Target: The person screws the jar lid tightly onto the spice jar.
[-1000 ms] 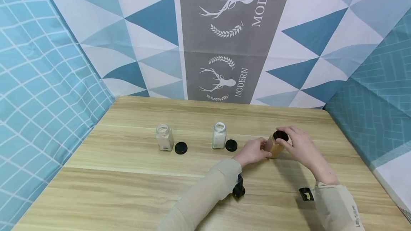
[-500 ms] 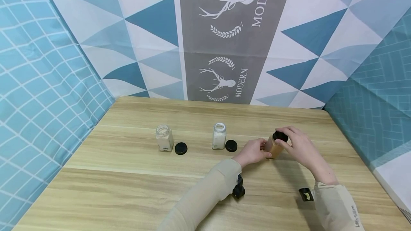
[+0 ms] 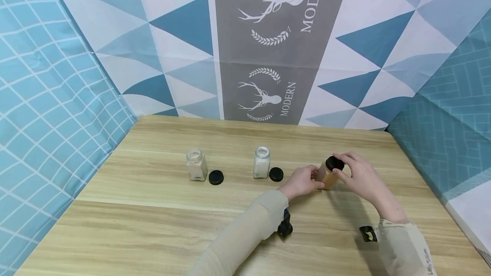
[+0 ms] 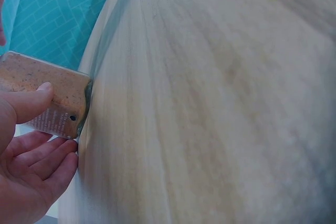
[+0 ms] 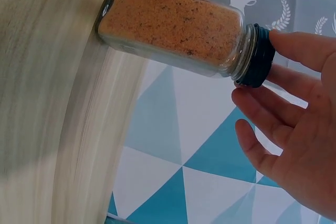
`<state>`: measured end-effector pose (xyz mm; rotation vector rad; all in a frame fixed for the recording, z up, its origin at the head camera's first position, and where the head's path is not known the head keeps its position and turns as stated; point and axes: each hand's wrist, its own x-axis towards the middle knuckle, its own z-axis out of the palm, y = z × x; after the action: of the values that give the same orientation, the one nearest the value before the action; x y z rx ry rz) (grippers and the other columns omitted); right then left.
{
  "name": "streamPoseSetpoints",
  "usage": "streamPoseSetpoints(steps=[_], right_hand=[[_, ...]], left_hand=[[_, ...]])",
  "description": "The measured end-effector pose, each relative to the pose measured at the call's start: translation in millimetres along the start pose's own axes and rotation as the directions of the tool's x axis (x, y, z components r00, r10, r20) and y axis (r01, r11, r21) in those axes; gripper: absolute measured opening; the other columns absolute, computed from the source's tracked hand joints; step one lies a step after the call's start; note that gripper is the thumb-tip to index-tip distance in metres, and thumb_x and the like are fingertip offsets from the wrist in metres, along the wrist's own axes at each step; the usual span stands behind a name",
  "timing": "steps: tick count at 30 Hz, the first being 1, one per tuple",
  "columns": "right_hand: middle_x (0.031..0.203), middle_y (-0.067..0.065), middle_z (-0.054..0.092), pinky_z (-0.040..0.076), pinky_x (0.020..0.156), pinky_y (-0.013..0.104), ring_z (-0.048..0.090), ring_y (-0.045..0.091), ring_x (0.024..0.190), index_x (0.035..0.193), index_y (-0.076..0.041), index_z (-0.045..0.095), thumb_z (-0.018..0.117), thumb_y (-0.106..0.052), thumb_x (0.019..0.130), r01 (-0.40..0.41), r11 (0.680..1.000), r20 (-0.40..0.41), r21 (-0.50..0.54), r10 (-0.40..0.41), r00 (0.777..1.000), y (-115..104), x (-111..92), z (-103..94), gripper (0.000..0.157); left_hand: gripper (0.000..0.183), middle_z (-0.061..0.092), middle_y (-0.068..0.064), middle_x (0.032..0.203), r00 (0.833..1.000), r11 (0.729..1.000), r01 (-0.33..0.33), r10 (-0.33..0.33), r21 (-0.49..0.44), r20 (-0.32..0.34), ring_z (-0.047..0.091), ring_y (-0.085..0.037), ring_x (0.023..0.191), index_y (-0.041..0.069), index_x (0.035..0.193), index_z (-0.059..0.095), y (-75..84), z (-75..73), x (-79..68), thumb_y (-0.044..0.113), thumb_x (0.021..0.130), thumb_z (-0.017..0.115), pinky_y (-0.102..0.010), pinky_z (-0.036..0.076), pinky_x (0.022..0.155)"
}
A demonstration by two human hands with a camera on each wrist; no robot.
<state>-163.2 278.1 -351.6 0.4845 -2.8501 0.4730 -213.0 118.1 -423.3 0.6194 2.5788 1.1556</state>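
A square glass spice jar of orange-brown, dark-flecked seasoning stands on the table at the right. My left hand grips its lower body, the thumb across one face in the left wrist view and the fingers on the other side. Its black lid sits on the neck, and my right hand pinches that lid between thumb and fingers. To the left stand two lidless glass jars, a middle jar with white contents and a left jar with pale contents.
One black cap lies beside the middle jar, another black lid beside the left jar. The wooden table meets a patterned cloth backdrop at the back. Black wrist devices show under both sleeves.
My right hand has shifted its fingers around the lid and its wrist has moved slightly right and down. The left hand keeps its hold on the spice jar.
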Motion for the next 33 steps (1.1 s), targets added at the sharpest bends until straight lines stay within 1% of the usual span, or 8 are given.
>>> streamPoseSetpoints(steps=[3,6,9,15,22,28,33], right_hand=[[0.111,0.020,0.054,0.044,0.081,0.053,0.053,0.038,0.099,0.125,0.003,0.050,0.061,-0.014,0.085,0.011,1.000,-0.019,-0.003,-0.011,1.000,0.5,-0.5,0.4,0.045],[0.108,0.019,0.055,0.045,0.075,0.050,0.054,0.034,0.094,0.123,0.004,0.052,0.062,-0.012,0.084,0.018,1.000,-0.037,-0.008,-0.018,0.999,1.3,-1.0,0.5,0.044],[0.107,0.018,0.055,0.046,0.071,0.046,0.054,0.032,0.090,0.122,0.004,0.053,0.061,-0.012,0.084,0.001,1.000,-0.038,-0.009,-0.001,0.999,1.7,-1.7,-0.4,0.043],[0.107,0.020,0.055,0.046,0.072,0.048,0.054,0.034,0.091,0.121,0.005,0.053,0.060,-0.013,0.084,-0.036,0.999,-0.036,0.014,0.037,0.999,1.6,-4.7,-1.8,0.042],[0.102,0.020,0.058,0.047,0.070,0.049,0.056,0.036,0.089,0.113,0.005,0.057,0.063,-0.012,0.083,-0.044,0.999,-0.085,0.002,0.044,0.995,1.8,-8.7,-2.0,0.036],[0.095,0.019,0.060,0.046,0.069,0.049,0.056,0.034,0.086,0.104,0.004,0.061,0.062,-0.011,0.083,-0.069,0.998,-0.111,-0.007,0.068,0.992,1.1,-12.5,-4.0,0.027],[0.090,0.016,0.061,0.046,0.066,0.047,0.058,0.034,0.083,0.098,0.002,0.062,0.062,-0.011,0.083,-0.068,0.998,-0.140,-0.010,0.066,0.988,2.3,-13.7,-3.6,0.020]], left_hand=[[0.043,0.062,0.001,0.115,1.000,1.000,0.000,0.000,-0.001,-0.002,0.056,-0.007,0.106,0.013,0.119,0.056,-0.1,0.0,-0.2,0.029,0.081,0.068,-0.017,0.044,0.086],[0.043,0.062,0.001,0.115,1.000,1.000,0.001,-0.001,-0.004,-0.002,0.056,-0.007,0.105,0.013,0.119,0.056,0.2,-0.1,-0.6,0.028,0.081,0.068,-0.017,0.044,0.086],[0.043,0.062,0.000,0.116,1.000,1.000,0.001,-0.001,-0.001,-0.002,0.056,-0.007,0.106,0.013,0.120,0.055,0.8,-0.5,-0.8,0.029,0.082,0.068,-0.017,0.044,0.086],[0.043,0.062,0.000,0.116,1.000,1.000,-0.004,0.004,0.008,-0.002,0.056,-0.008,0.106,0.012,0.120,0.055,1.2,-0.8,-1.2,0.029,0.082,0.068,-0.018,0.044,0.086],[0.042,0.062,0.000,0.115,1.000,1.000,-0.004,0.004,0.005,-0.005,0.057,-0.007,0.105,0.012,0.119,0.056,0.0,0.5,-1.2,0.028,0.081,0.068,-0.017,0.044,0.085],[0.042,0.062,0.000,0.115,1.000,1.000,-0.011,0.011,-0.006,-0.006,0.057,-0.008,0.106,0.012,0.119,0.056,-0.1,0.8,-0.7,0.028,0.082,0.068,-0.017,0.044,0.086],[0.042,0.062,0.000,0.115,1.000,1.000,-0.011,0.011,0.000,-0.010,0.057,-0.008,0.106,0.013,0.118,0.056,-0.6,1.0,-0.4,0.028,0.081,0.068,-0.017,0.044,0.086]])
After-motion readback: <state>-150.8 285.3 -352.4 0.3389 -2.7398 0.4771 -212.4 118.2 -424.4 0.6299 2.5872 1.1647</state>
